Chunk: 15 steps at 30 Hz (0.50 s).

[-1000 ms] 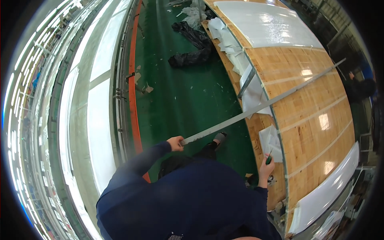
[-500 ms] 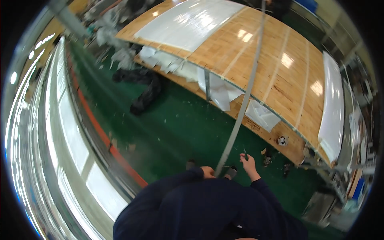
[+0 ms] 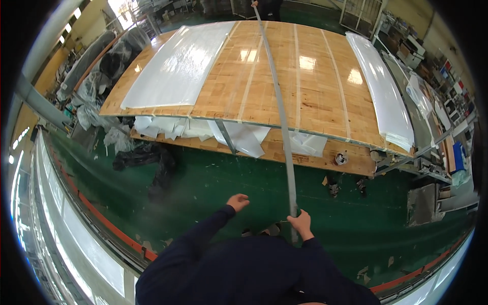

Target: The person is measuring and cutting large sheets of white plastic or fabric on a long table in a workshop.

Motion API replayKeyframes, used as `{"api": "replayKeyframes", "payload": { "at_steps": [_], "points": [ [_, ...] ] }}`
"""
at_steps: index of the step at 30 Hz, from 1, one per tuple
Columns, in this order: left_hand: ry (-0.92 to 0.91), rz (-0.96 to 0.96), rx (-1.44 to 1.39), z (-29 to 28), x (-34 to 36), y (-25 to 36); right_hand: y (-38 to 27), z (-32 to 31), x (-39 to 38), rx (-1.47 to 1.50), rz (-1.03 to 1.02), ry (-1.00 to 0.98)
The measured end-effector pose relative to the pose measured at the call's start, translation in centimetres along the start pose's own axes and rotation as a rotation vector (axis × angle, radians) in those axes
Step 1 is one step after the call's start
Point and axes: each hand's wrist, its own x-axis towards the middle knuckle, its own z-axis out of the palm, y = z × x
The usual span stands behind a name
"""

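A long grey metal strip [image 3: 279,96] crosses the wooden tabletop [image 3: 320,81], reaching from me to a person's hand [image 3: 254,4] at the far side. My right hand [image 3: 301,222] is closed on its near end, with a small dark green-handled tool [image 3: 298,211] partly hidden in that grip. My left hand [image 3: 238,202] is off the strip to its left, fingers loosely bent, holding nothing. White glossy sheets [image 3: 170,68] lie on the table's left part and a white strip sheet [image 3: 373,84] along its right edge.
A lower shelf [image 3: 356,160] holds crumpled white sheets [image 3: 239,140] and a can [image 3: 340,158]. Black plastic [image 3: 160,168] lies on the green floor. Wrapped rolls [image 3: 112,61] stand at left. An orange rail [image 3: 114,226] runs beside long white panels [image 3: 96,244].
I have turned right to face the table. My left hand has let go of the strip, and my right hand has taken hold of it. The strip now points straight away from me.
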Motion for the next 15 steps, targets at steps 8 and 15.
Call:
{"api": "replayKeyframes", "payload": {
  "at_steps": [8, 15],
  "points": [
    [0.401, 0.092, 0.080, -12.4, 9.4, 3.5, 3.3, -4.5, 0.4, 0.155, 0.084, 0.164],
    [0.711, 0.255, 0.083, -23.4, 20.9, 8.7, -0.7, -4.5, 1.1, -0.044, 0.169, 0.204]
  ]
}}
